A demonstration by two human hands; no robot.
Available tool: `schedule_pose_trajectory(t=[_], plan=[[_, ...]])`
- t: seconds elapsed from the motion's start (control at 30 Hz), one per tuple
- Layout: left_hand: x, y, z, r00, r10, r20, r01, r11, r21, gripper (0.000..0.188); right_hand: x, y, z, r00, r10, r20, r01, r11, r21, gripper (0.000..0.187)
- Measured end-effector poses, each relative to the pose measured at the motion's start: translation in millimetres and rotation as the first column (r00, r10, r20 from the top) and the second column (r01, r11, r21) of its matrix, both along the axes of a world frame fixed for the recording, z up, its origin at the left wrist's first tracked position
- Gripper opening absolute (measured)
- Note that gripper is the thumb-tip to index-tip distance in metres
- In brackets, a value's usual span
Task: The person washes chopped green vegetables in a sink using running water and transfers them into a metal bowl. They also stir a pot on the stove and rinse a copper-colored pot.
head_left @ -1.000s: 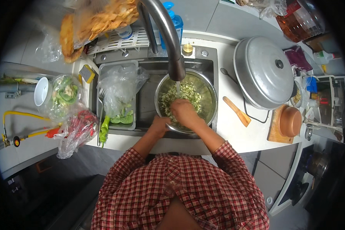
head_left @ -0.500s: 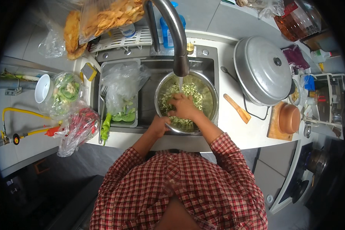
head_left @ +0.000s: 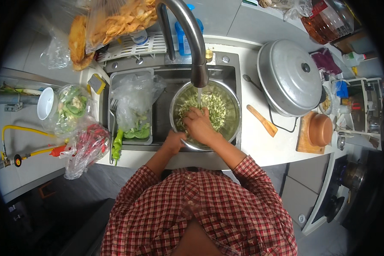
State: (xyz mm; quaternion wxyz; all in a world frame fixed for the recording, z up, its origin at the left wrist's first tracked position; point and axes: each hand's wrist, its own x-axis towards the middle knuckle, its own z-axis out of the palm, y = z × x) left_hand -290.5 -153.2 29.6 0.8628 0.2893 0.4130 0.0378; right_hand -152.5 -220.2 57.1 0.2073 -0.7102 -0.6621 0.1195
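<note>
A round steel bowl (head_left: 234,134) sits in the right part of the sink, holding finely chopped pale-green vegetables (head_left: 217,109) in water. My left hand (head_left: 173,142) grips its near-left rim. Inside the bowl, my right hand (head_left: 199,126) has its fingers curled into the chopped pieces; the fingertips are partly hidden among them. Straight above hangs the curved metal faucet (head_left: 199,64), from which a thin water stream (head_left: 199,94) falls just beyond my right fingers.
Left in the sink lies a clear tray (head_left: 148,106) with a plastic bag and green leaves. A fork (head_left: 113,112) and green peppers (head_left: 117,143) rest along its side. Rightward on the counter are a wooden spatula (head_left: 262,121), a large lidded pot (head_left: 283,77) and a brown bowl (head_left: 320,130).
My right hand has shifted slightly left and nearer, its fingers now more gathered and pointing away from me. The left hand keeps its hold on the rim.
</note>
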Motion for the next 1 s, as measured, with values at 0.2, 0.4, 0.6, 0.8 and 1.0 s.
schedule_pose_trajectory(t=[0.2, 0.4, 0.6, 0.8, 1.0], plan=[[11.1, 2.8, -5.8, 0.999, -0.013, 0.038, 0.014, 1.0, -0.026, 0.052, 24.5, 9.8, -7.8, 0.944, 0.178, 0.276, -0.103, 0.959, -0.266, 0.03], [12.9, 0.5, -8.3, 0.987, 0.115, 0.114, -0.108, 0.992, -0.065, 0.044, 62.2, 8.5, -14.8, 0.916, -0.388, 0.106, 0.4, 0.851, -0.339, 0.035], [10.0, 7.8, -41.5, 0.995, -0.037, 0.088, 0.025, 0.99, 0.14, 0.035, 19.3, -12.6, -8.2, 0.991, -0.133, -0.002, 0.121, 0.909, -0.399, 0.029], [11.6, 6.5, -39.5, 0.976, -0.179, 0.127, 0.123, 0.924, 0.362, 0.031, 15.0, 19.4, -26.0, 0.969, -0.023, -0.246, 0.034, 0.999, 0.041, 0.023], [17.5, 16.2, -9.6, 0.999, 0.014, -0.05, -0.013, 0.999, 0.03, 0.037, 36.4, -9.4, -18.8, 0.962, 0.27, -0.04, -0.269, 0.917, -0.295, 0.02]])
